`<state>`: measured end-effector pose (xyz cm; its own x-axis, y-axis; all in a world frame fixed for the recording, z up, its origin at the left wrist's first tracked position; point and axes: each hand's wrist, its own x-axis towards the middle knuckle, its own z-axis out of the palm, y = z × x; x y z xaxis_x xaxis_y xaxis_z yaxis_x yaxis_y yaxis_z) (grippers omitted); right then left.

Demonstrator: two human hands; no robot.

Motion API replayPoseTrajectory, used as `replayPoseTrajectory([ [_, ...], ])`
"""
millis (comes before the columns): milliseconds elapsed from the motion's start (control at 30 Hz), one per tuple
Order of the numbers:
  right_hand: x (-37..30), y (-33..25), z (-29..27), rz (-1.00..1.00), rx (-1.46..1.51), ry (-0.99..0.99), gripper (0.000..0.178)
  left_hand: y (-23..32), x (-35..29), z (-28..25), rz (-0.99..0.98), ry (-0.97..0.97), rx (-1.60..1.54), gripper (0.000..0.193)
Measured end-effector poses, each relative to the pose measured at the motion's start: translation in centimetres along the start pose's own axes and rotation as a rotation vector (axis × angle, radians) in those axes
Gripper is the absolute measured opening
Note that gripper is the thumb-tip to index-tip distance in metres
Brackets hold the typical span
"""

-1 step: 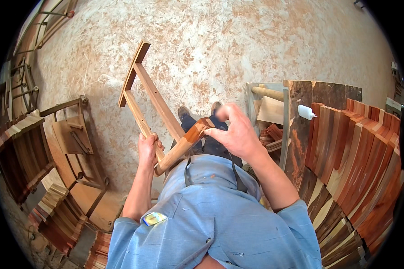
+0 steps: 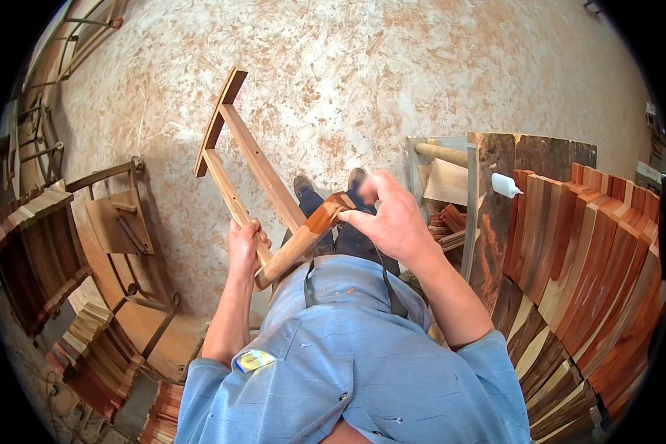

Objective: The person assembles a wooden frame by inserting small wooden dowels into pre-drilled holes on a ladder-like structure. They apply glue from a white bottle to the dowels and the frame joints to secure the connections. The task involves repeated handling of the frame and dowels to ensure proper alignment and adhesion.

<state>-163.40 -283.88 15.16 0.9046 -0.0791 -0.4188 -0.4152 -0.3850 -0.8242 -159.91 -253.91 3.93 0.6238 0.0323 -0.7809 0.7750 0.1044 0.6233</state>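
A wooden frame [image 2: 259, 163] slants across in front of me, two long pale rails joined by a darker crosspiece [image 2: 212, 137] at the far end and a thicker crosspiece [image 2: 296, 244] near my waist. My left hand [image 2: 246, 244] is closed around the left rail near its lower end. At the reddish-brown right end of the near crosspiece is my right hand [image 2: 388, 214], its thumb against the wood and its index finger bent over beyond the end. That fingertip is blurred, and the other fingers are mostly hidden.
On my right, stacked red-brown wooden strips [image 2: 562, 244] stand beside a dark worn board [image 2: 492, 214] with a white bottle [image 2: 505, 185] on it. More stacked pieces [image 2: 37, 259] and a metal-framed cart [image 2: 144, 296] line my left. My shoes [image 2: 357, 177] stand on the mottled floor [image 2: 333, 89].
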Motion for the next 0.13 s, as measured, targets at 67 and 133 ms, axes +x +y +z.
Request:
replayPoseTrajectory([
  [67, -0.17, -0.42, -0.37, 0.105, -0.046, -0.093, 0.045, -0.21, 0.20, -0.16, 0.017, -0.001, -0.011, 0.023],
  [133, -0.34, 0.19, -0.14, 0.065, -0.070, -0.121, 0.047, -0.45, 0.33, -0.14, 0.026, -0.006, -0.019, 0.023],
])
